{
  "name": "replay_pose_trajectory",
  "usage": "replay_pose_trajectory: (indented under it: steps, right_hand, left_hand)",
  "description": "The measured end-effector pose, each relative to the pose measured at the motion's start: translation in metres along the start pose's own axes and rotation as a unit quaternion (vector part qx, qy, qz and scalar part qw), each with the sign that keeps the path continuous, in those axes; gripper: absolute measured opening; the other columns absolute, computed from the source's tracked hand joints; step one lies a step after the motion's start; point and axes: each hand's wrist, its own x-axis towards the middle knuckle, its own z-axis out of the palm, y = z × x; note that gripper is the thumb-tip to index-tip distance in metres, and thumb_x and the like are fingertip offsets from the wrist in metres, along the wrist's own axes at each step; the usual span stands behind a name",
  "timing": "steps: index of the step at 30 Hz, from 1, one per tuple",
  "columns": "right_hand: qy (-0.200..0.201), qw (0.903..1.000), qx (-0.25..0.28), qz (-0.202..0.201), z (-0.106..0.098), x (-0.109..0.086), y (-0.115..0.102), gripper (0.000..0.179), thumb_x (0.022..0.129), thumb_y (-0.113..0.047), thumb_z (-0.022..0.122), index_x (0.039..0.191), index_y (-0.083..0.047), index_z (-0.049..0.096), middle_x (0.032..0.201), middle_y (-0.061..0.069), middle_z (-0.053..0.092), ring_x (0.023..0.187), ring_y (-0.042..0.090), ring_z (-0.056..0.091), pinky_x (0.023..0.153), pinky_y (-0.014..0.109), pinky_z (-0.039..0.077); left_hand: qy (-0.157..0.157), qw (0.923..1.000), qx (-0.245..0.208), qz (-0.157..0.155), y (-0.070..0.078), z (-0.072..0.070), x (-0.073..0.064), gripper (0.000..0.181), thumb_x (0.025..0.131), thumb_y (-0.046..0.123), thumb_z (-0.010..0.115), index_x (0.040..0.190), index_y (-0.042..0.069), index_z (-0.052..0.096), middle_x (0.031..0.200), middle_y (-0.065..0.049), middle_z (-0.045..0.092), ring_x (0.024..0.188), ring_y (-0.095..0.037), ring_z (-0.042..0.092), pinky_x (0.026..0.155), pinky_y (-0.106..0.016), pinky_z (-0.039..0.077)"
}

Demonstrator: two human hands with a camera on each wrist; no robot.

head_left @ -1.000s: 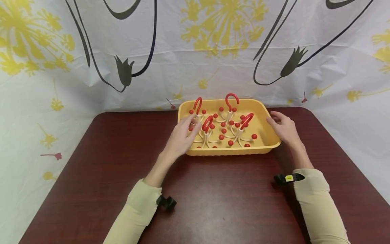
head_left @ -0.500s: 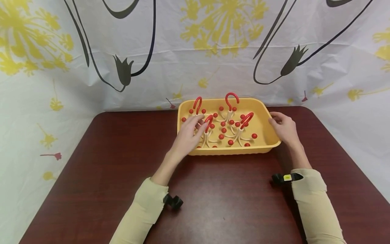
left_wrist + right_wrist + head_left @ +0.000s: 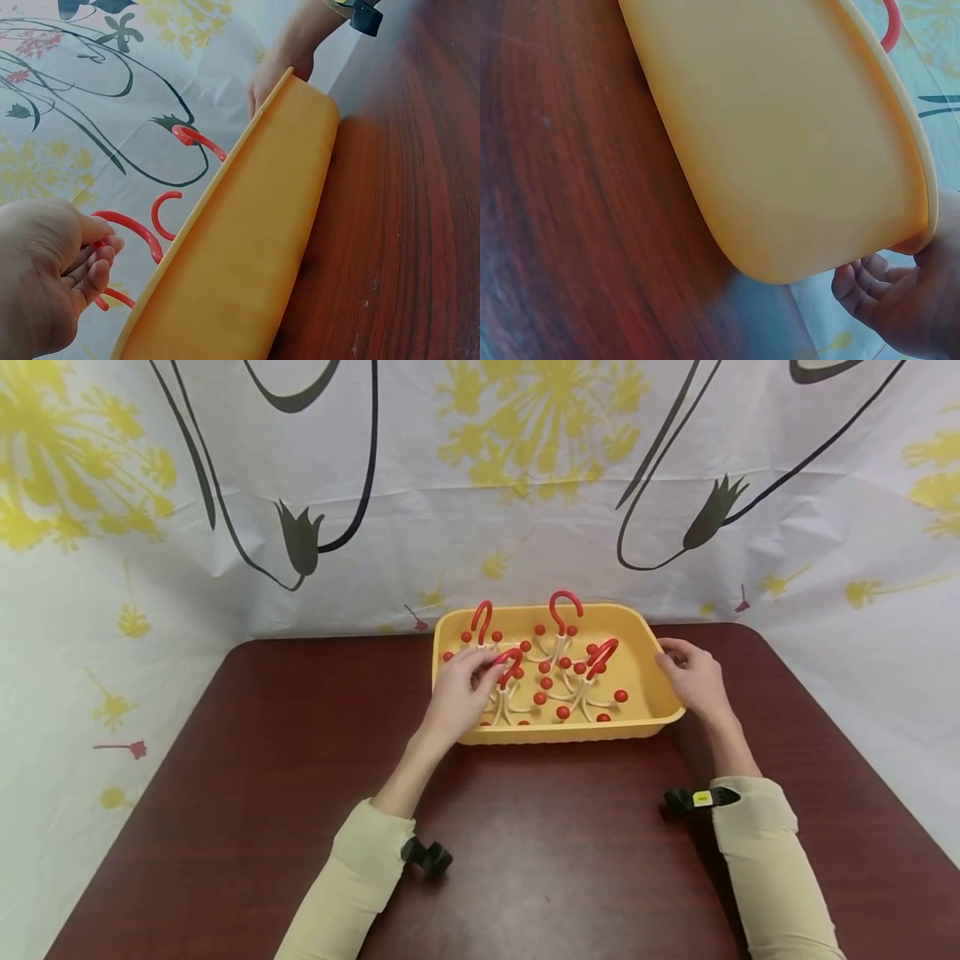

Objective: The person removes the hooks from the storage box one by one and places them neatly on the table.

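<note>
A yellow plastic tray stands at the back of the table with several small hangers inside. Each has a red hook on top and cream arms ending in red balls. My left hand reaches over the tray's left side and pinches the hook of the front-left hanger between thumb and fingers. In the left wrist view that red hook curves out from the fingertips. My right hand grips the tray's right rim, its fingers curled beneath the edge in the right wrist view.
Another hanger sits front right in the tray, one back right and one back left. A white patterned cloth hangs close behind the tray. The dark wooden table extends toward me.
My left hand has moved right and closed its fingertips on the front-left hanger's hook. The right hand has settled on the tray's rim; the tray has hardly moved.
</note>
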Motion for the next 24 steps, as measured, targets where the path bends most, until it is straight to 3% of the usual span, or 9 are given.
replay_pose_trajectory:
  steps: [5,13,24]
  right_hand:
    - [0.003,1.0000,0.000,-0.001,0.001,-0.001,0.000,0.039,0.103,-0.025,0.055,0.131,0.002,0.063,0.102,0.023,0.066,0.088,0.023,0.054,0.069,0.020,0.042]
    - [0.003,1.0000,0.003,0.002,0.001,-0.002,-0.001,0.040,0.104,-0.025,0.055,0.132,0.002,0.062,0.103,0.024,0.066,0.088,0.024,0.054,0.069,0.020,0.041]
    - [0.000,1.0000,0.002,0.008,0.001,-0.001,-0.002,0.041,0.104,-0.026,0.054,0.133,0.002,0.062,0.104,0.023,0.065,0.088,0.023,0.053,0.068,0.017,0.041]
  left_hand:
    - [0.013,0.9999,0.000,-0.003,0.000,-0.001,-0.001,0.016,0.096,0.006,0.069,0.107,-0.003,0.074,0.088,-0.010,0.066,0.072,-0.018,0.056,0.063,-0.024,0.046]
    - [0.052,0.9983,-0.004,0.028,0.007,-0.008,0.002,0.015,0.095,0.006,0.070,0.104,-0.005,0.074,0.085,-0.012,0.066,0.073,-0.020,0.060,0.062,-0.027,0.049]
    - [0.091,0.9939,-0.024,0.057,0.019,-0.025,0.006,0.014,0.094,0.005,0.072,0.102,-0.006,0.074,0.087,-0.014,0.069,0.074,-0.021,0.064,0.065,-0.023,0.051]
